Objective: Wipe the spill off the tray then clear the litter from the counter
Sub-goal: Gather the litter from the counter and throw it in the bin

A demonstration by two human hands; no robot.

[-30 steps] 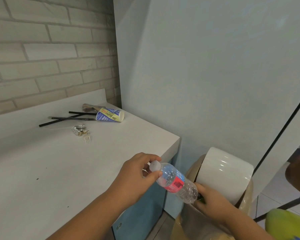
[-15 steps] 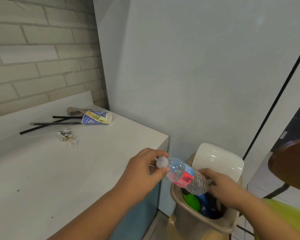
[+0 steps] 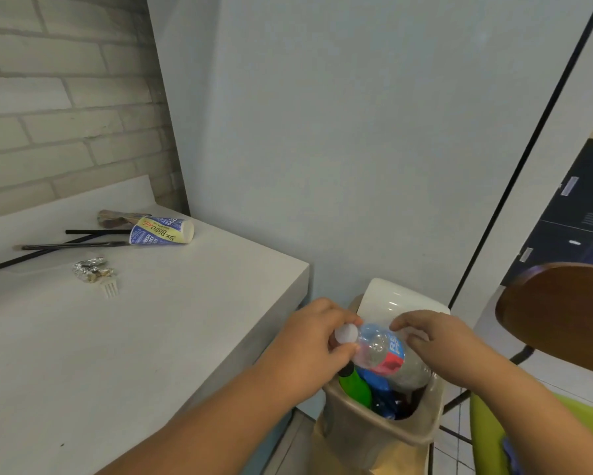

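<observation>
Plastic bottle: held tilted over the open bin, neck pinched by the left hand, right hand curled alongside, grip undeterminable; could be bounced floorward if released onto the crowded contents

The bottle is dropping from in front of the bin to a position over its mouth, base tilting down toward the contents. The left hand is following it across, pinching at the cap. The right hand is leaving the bottle's base, which is now showing bare, and is lying with curled fingers against the bottle's upper side; a grip cannot be confirmed. The swing lid is standing tipped back, exposing a green bottle inside.
</observation>
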